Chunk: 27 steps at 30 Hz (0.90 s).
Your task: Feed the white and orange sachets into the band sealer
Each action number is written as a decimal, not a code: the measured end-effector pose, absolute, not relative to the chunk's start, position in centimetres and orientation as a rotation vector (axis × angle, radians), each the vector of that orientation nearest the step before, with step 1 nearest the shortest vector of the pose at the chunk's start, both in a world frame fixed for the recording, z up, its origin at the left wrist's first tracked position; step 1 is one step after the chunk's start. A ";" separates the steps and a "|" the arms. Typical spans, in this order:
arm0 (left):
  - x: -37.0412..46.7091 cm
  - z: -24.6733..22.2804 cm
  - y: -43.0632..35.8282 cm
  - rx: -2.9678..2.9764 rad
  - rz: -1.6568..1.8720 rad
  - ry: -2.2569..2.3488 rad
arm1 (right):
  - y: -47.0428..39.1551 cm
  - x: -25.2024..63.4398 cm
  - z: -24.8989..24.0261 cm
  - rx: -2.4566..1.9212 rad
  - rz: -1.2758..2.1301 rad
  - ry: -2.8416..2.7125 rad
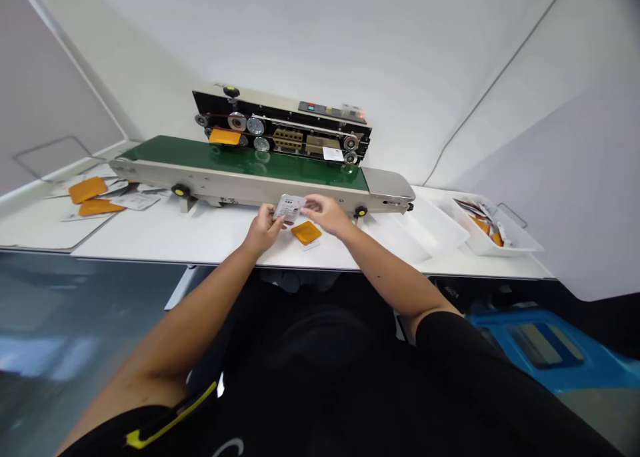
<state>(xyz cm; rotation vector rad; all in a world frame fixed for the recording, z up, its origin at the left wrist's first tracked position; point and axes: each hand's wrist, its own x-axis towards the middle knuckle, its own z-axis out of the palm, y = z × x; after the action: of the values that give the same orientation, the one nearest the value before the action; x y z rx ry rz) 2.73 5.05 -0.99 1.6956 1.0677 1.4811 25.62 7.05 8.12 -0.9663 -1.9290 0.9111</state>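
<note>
Between my two hands is a silvery-white printed packet (289, 207), held up over the front of the white table. My left hand (263, 229) grips its left edge, thumb on the near side. My right hand (326, 214) is closed at its right edge, with fingertips against it. Just below on the table lies an orange packet (307, 232) with a white one partly under it. Behind stands a sealing machine (287, 134) with a green conveyor belt (240, 164). An orange packet (225, 136) is at its left rollers and a white packet (333, 154) at its right end.
Orange and white packets (87, 190) lie in a loose pile at the belt's left end. On the right, a translucent bin (520, 239) holds several packets, beside a translucent lid or tray (440, 227). A blue plastic stool (595, 357) stands below the table at the right.
</note>
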 end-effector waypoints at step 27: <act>3.1 0.5 4.7 2.664 1.102 1.063 | 20.5 35.3 17.7 -1.508 0.771 -1.341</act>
<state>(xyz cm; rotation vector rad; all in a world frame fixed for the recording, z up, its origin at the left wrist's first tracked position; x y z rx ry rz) 3.10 4.68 0.51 2.6636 1.0625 1.1016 35.26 20.47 17.65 -1.5076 -1.3408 0.7713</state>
